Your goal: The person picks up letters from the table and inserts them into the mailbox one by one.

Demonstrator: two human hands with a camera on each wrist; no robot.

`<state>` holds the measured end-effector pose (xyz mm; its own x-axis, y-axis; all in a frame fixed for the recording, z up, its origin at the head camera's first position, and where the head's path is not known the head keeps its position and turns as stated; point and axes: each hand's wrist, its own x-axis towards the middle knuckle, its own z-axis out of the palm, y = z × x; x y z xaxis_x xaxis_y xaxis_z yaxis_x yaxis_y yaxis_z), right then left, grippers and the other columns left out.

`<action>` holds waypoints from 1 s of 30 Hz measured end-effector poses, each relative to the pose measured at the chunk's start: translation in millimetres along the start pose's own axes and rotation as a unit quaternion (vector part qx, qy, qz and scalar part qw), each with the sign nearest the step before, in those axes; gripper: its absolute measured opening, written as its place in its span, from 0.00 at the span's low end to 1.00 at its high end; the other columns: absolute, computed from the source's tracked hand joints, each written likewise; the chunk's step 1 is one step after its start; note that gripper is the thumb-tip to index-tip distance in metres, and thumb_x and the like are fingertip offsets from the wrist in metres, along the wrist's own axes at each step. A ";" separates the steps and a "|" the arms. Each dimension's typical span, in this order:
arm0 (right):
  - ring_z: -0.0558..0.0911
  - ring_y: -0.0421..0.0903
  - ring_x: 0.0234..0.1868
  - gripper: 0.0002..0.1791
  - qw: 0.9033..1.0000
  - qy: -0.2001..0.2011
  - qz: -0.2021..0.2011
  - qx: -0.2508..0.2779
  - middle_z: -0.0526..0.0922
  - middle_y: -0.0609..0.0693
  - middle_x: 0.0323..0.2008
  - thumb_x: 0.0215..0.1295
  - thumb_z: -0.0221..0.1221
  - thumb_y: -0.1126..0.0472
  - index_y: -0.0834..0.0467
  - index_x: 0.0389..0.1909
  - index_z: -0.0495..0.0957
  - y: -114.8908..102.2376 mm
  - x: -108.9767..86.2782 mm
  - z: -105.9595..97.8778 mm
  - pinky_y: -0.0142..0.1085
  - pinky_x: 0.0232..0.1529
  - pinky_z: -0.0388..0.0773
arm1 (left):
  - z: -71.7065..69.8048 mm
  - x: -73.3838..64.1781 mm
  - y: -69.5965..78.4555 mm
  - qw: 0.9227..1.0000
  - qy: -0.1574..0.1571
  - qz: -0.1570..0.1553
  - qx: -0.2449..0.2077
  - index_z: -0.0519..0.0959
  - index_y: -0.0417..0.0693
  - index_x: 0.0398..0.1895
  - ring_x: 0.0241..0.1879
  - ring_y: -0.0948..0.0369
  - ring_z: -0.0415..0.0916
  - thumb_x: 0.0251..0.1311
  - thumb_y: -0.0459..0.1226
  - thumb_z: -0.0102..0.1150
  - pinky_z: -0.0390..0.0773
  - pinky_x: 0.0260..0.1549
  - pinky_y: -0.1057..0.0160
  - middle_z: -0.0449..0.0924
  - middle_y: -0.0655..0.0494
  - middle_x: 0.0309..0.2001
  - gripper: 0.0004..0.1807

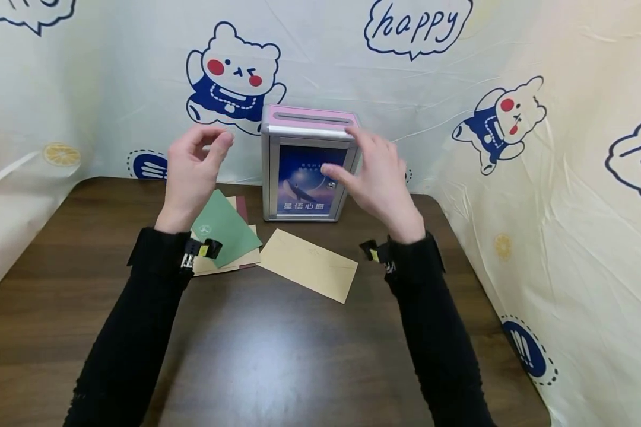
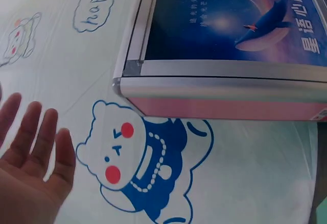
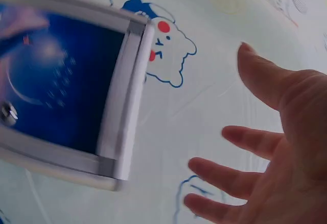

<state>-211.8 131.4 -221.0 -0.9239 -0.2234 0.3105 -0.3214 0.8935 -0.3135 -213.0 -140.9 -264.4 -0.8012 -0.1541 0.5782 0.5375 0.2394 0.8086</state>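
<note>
A silver-framed box (image 1: 310,211) with a pink slotted top stands upright at the back of the table, its front panel dark blue with a whale picture. My left hand (image 1: 192,172) is raised to its left, holding nothing; the left wrist view shows its fingers (image 2: 41,137) spread apart near the box's edge. On the other side, my empty right hand (image 1: 381,184) hovers by the box's right top corner, thumb overlapping the panel in the head view. Its fingers (image 3: 225,178) are extended and apart in the right wrist view.
A beige envelope (image 1: 310,265) lies flat before the box. Left of it, a green envelope (image 1: 227,231) tops a small pile with beige and dark red (image 1: 241,207) paper edges showing, partly behind the left wrist. A printed cloth (image 1: 320,71) encloses the table's back and sides.
</note>
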 end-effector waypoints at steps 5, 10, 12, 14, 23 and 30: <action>0.65 0.53 0.64 0.43 0.997 -0.069 0.017 0.036 0.67 0.54 0.66 0.57 0.59 0.36 0.53 0.69 0.60 17.4 -23.7 29.7 0.54 0.59 0.66 | -15.5 -20.1 -23.3 0.997 0.058 -0.036 -0.030 0.80 0.38 0.41 0.37 0.57 0.75 0.63 0.39 0.58 0.72 0.31 0.69 0.80 0.56 0.34 0.12; 0.65 0.52 0.64 0.43 0.989 -0.120 0.059 0.056 0.68 0.53 0.65 0.56 0.58 0.33 0.51 0.68 0.62 31.1 -41.6 60.1 0.56 0.59 0.65 | -22.5 -40.9 -50.9 0.995 0.051 -0.082 -0.039 0.80 0.41 0.42 0.35 0.58 0.75 0.63 0.39 0.59 0.72 0.29 0.69 0.79 0.55 0.34 0.10; 0.66 0.52 0.64 0.42 0.986 -0.135 0.070 0.071 0.69 0.53 0.65 0.56 0.58 0.33 0.51 0.68 0.63 35.7 -47.4 71.6 0.57 0.59 0.65 | -20.7 -49.2 -58.2 0.993 0.028 -0.108 -0.027 0.79 0.40 0.43 0.35 0.59 0.74 0.63 0.40 0.59 0.71 0.28 0.70 0.79 0.56 0.34 0.13; 0.66 0.52 0.64 0.41 0.982 -0.147 0.082 0.089 0.69 0.52 0.64 0.57 0.58 0.35 0.52 0.67 0.63 40.4 -52.7 82.4 0.56 0.59 0.65 | -16.9 -55.6 -63.3 0.991 -0.006 -0.134 0.002 0.78 0.41 0.46 0.36 0.60 0.73 0.63 0.44 0.58 0.71 0.29 0.70 0.78 0.56 0.35 0.16; 0.67 0.52 0.63 0.39 0.969 -0.197 0.110 0.100 0.69 0.53 0.64 0.59 0.60 0.39 0.53 0.67 0.62 59.1 -65.4 114.0 0.54 0.58 0.67 | 8.1 -73.6 -80.6 0.964 -0.158 -0.190 0.097 0.76 0.46 0.50 0.45 0.55 0.71 0.63 0.52 0.55 0.70 0.42 0.55 0.76 0.51 0.50 0.22; 0.66 0.53 0.63 0.40 0.967 -0.202 0.118 0.105 0.68 0.55 0.64 0.58 0.62 0.41 0.55 0.67 0.63 65.4 -59.5 121.1 0.54 0.59 0.66 | 20.8 -81.3 -97.3 0.941 -0.232 -0.163 0.186 0.76 0.46 0.48 0.41 0.53 0.74 0.65 0.49 0.55 0.71 0.41 0.52 0.78 0.49 0.43 0.18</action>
<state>-202.9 156.0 -368.7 -0.9687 -0.1941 -0.1545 -0.0868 0.8487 -0.5216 -205.6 -131.7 -392.3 -0.9825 0.1376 0.1259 0.1831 0.5848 0.7903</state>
